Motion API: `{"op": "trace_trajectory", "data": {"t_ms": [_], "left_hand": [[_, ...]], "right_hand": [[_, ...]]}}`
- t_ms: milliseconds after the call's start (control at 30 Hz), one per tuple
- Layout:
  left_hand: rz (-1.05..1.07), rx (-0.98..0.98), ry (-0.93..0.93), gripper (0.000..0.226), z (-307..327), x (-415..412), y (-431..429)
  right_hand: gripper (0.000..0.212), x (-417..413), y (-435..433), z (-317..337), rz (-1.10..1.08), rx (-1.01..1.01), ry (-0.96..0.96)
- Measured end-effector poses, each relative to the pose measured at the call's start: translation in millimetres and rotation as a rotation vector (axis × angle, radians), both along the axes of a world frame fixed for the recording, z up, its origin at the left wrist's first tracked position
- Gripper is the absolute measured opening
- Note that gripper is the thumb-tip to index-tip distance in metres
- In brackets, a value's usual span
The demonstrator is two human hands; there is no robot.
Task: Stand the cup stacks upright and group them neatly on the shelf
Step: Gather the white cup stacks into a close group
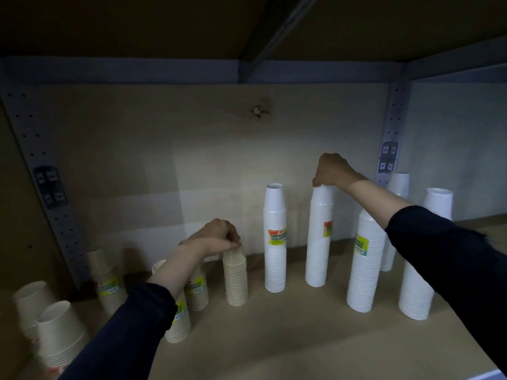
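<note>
Nearest the camera, at the lower left, 2 short stacks of wide cream cups sit at the front edge of the wooden shelf. Behind them stand 3 labelled cream stacks, partly hidden by the left forearm in its dark sleeve.

The left hand is closed over the top of an unlabelled cream cup stack, fingertips pinching its upper rim. This stack stands upright, just beside the labelled cream group.

The right hand is closed over the top of a tall white cup stack, which stands upright near the back panel. A second white stack, label facing front, stands free to its left. 3 more white stacks stand further right: a front labelled stack, a far-right stack and a rear stack partly hidden behind the right arm.

Step in hand: grouping. All visible stacks appear upright, so the standing step looks complete.

Next move, as a judgement: slide each held stack along the shelf toward its own colour group, cream leftward, white toward its neighbours. Tall stacks tip easily when pushed from the top; keep pressure downward and movement slow.
</note>
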State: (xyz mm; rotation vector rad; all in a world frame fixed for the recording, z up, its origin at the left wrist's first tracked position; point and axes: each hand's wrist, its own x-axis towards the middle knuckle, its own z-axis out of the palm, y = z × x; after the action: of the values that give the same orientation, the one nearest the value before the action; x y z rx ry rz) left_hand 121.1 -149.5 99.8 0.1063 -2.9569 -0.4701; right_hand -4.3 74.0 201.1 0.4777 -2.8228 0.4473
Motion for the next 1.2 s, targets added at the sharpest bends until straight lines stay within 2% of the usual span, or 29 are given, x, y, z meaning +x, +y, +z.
{"op": "trace_trajectory", "data": {"t_ms": [100,200,267,400,733,967,1200], "left_hand": [[0.114,-0.009,0.032,0.035,-3.5,-5.4,10.5],[0.214,-0.036,0.039,0.037,-6.7,-10.1,17.4],[0.23,-0.035,0.034,0.034,-7.3,-12.1,18.4],[0.204,-0.006,0.025,0.029,-4.8,-11.2,14.1],[0.031,0.018,0.01,0.029,-2.9,-5.3,3.1],[0.043,0.045,0.03,0.027,-2.9,-3.5,5.6],[0.065,0.004,0.039,0.028,-7.1,-6.9,9.1]], "right_hand": [[0.033,0.9,3.0,3.5,0.01,0.029,-0.05],[0.014,3.1,2.4,4.6,0.023,0.071,-0.062],[0.028,3.3,3.5,3.4,0.027,0.066,-0.064],[0.033,3.2,4.7,2.4,0.053,0.034,-0.02],[0.029,8.6,1.9,-1.1,0.03,0.006,0.031],[0.035,5.3,13.9,6.7,0.103,0.019,-0.058],[0.031,1.8,20.5,1.9,0.191,0.018,-0.026]]}}
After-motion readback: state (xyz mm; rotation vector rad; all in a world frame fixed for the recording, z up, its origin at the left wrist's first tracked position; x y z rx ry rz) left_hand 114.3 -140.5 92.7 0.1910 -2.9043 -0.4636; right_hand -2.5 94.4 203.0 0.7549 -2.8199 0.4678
